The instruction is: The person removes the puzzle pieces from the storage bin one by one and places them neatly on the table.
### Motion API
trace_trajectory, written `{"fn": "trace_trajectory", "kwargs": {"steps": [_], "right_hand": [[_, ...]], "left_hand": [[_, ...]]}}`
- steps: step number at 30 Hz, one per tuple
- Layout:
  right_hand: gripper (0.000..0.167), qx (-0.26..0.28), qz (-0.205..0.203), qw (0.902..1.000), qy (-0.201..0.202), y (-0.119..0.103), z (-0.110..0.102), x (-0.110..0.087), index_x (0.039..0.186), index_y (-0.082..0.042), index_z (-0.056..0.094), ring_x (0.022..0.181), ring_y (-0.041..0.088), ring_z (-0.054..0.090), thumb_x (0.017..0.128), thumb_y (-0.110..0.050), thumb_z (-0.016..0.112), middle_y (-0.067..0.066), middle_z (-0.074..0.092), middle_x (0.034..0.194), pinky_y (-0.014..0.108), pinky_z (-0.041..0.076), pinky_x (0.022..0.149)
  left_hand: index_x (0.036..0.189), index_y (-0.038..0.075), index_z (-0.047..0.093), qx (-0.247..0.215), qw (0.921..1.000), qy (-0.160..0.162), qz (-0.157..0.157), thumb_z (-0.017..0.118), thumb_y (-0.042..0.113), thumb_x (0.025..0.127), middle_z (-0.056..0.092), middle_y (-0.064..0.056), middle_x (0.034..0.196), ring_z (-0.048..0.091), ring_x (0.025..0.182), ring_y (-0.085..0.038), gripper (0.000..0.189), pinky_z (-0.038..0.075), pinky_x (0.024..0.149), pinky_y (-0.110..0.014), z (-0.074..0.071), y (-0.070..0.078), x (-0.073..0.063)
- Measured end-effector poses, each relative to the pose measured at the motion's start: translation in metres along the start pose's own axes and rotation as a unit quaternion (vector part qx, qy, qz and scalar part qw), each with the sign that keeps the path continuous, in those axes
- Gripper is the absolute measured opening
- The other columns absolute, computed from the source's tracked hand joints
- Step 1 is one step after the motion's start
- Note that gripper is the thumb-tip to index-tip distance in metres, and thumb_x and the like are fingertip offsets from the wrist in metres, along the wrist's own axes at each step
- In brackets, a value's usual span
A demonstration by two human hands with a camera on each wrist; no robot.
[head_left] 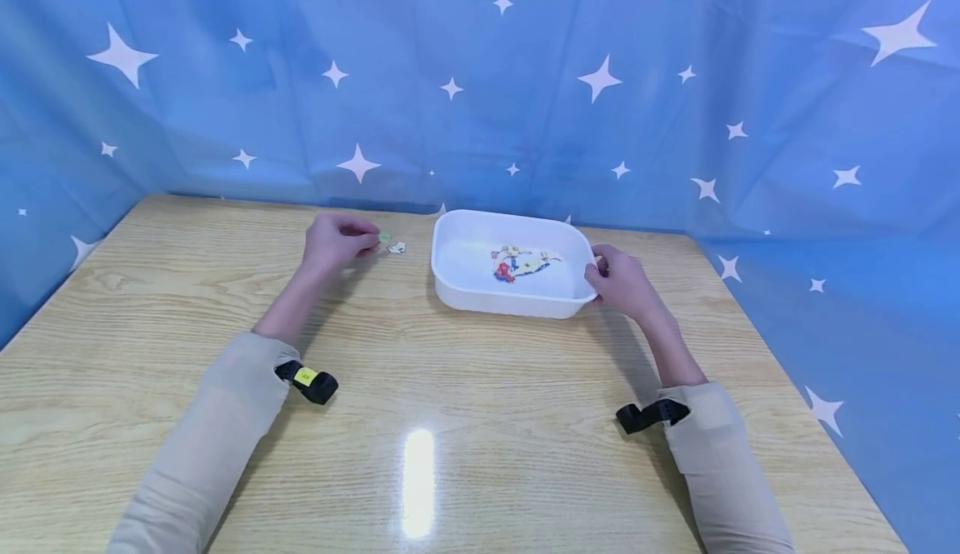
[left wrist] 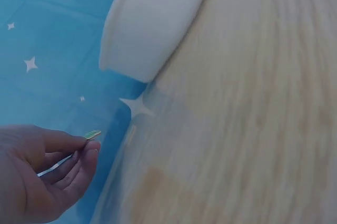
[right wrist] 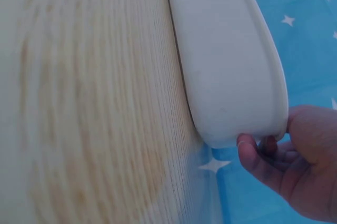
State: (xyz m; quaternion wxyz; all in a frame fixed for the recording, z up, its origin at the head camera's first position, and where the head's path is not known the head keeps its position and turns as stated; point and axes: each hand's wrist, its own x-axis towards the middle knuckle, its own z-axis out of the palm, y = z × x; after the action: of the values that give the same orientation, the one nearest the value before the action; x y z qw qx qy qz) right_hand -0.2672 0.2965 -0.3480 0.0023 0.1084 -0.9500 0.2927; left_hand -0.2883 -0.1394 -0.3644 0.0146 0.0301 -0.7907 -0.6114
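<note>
Between thumb and fingers, my left hand [head_left: 339,242] pinches a small, flat green piece [left wrist: 93,135]; its edge faces the left wrist view. Just right of those fingertips, a small white piece [head_left: 397,247] with dark markings shows against the tabletop. A white plastic tub [head_left: 504,301] stands at the back of the table. My right hand [head_left: 622,281] grips its right end, with the thumb over the rim and fingers at the outer wall. Several flat, colourful pieces [head_left: 517,264] in red, blue and yellow lie together on the tub floor.
The wood-grain table [head_left: 375,371] has its back edge close behind the tub. Beyond it hangs a blue cloth [head_left: 525,54] with white stars, which also runs down both sides. Black wrist cameras [head_left: 315,385] sit at both beige sleeves [head_left: 202,446].
</note>
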Motion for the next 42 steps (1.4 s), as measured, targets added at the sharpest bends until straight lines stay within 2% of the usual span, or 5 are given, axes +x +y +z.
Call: {"fn": "trace_trajectory", "kwargs": {"steps": [12,18,26,34,42], "right_hand": [[0.044,-0.003,0.002,1.0,0.001,0.0,-0.001,-0.001,0.14,0.012,0.045,0.062,0.031,0.065,0.102,-0.01,0.046,0.022,0.065,0.083,0.029,0.05,0.053],[0.044,-0.002,0.001,1.0,-0.001,-0.001,0.0,0.0,0.139,0.012,0.046,0.062,0.032,0.065,0.101,-0.01,0.046,0.02,0.064,0.081,0.029,0.049,0.053],[0.044,-0.005,0.003,1.0,0.0,-0.002,-0.001,-0.001,0.14,0.012,0.045,0.063,0.032,0.065,0.102,-0.01,0.046,0.02,0.064,0.082,0.028,0.05,0.053],[0.043,-0.007,0.0,1.0,0.001,-0.001,-0.001,0.0,0.139,0.011,0.046,0.061,0.03,0.064,0.101,-0.01,0.046,0.019,0.064,0.079,0.029,0.049,0.053],[0.045,-0.003,0.002,1.0,-0.002,-0.002,-0.001,0.0,0.14,0.012,0.045,0.061,0.03,0.065,0.101,-0.011,0.046,0.022,0.064,0.083,0.029,0.05,0.053]], "left_hand": [[0.105,-0.005,0.075,0.097,0.995,0.02,0.008,0.071,0.006,0.089,0.075,-0.014,0.086,0.066,0.066,-0.012,0.02,0.05,0.061,-0.019,-0.011,-0.015,0.002],[0.105,-0.003,0.076,0.115,0.9928,0.032,-0.009,0.071,0.009,0.09,0.075,-0.014,0.09,0.065,0.069,-0.013,0.02,0.047,0.058,-0.019,-0.013,-0.017,0.003],[0.108,-0.004,0.074,0.114,0.9928,0.033,-0.014,0.068,0.01,0.092,0.074,-0.016,0.094,0.065,0.079,-0.017,0.023,0.048,0.064,-0.02,-0.013,-0.016,0.006],[0.12,-0.008,0.067,0.095,0.995,-0.011,-0.028,0.066,0.015,0.096,0.066,-0.023,0.119,0.067,0.095,-0.027,0.034,0.051,0.082,-0.03,-0.015,-0.011,0.004],[0.126,-0.006,0.063,0.06,0.9977,-0.027,-0.017,0.064,0.019,0.098,0.062,-0.02,0.12,0.065,0.099,-0.028,0.038,0.055,0.091,-0.036,-0.015,-0.004,0.003]]}}
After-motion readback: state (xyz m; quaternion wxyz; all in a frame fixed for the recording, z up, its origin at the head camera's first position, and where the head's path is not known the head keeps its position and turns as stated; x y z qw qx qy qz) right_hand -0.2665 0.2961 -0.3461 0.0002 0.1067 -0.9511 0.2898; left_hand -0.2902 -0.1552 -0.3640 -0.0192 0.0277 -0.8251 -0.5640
